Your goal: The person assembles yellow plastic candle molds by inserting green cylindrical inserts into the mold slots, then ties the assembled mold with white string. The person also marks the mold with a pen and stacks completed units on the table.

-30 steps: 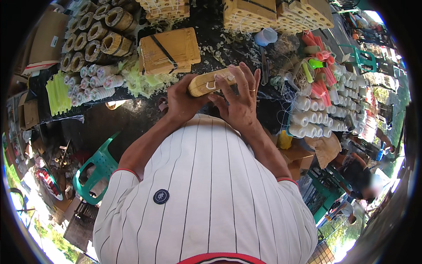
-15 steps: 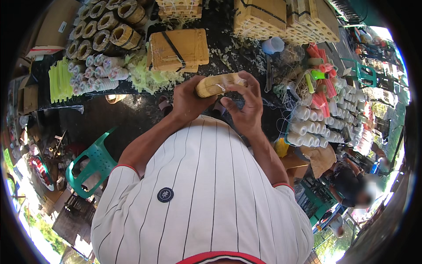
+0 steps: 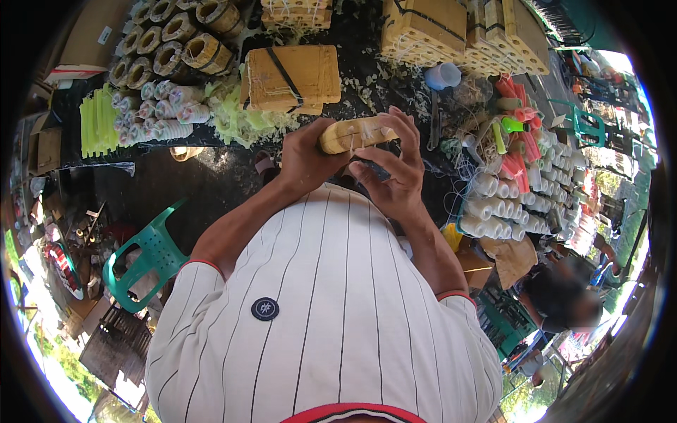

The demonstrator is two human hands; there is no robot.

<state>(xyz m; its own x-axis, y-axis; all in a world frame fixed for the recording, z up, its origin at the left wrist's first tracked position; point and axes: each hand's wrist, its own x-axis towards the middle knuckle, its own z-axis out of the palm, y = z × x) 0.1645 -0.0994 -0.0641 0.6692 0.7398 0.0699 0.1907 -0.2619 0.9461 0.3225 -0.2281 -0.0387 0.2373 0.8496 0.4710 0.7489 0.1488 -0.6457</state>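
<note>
In front of my chest I hold a thick yellowish-tan block point(image 3: 344, 137) with rounded ends, tilted, thin white strands on its near face. My left hand point(image 3: 309, 158) is closed round the block's left end. At its right side is my right hand point(image 3: 396, 166), its upper fingers bent over the block's right end. The right thumb and forefinger come together at a thin white strand point(image 3: 352, 143) below the block; the pinch itself is partly hidden. Beyond my hands, a larger tan block with a black strap point(image 3: 300, 74) lies on the dark table point(image 3: 360, 42).
Pale green shreds point(image 3: 247, 113), wrapped rolls point(image 3: 166, 113) and thick tan tubes point(image 3: 169, 56) cover the left. Strapped blocks with holes point(image 3: 427, 32), a translucent cup point(image 3: 443, 76) and many white rolls point(image 3: 493, 204) are to the right. A green plastic chair point(image 3: 151, 257) stands left; a person point(image 3: 564, 292) is behind right.
The right thumb and forefinger have shifted slightly left and down, toward a strand below the block. The block stays in my left hand. The view has shifted a little.
</note>
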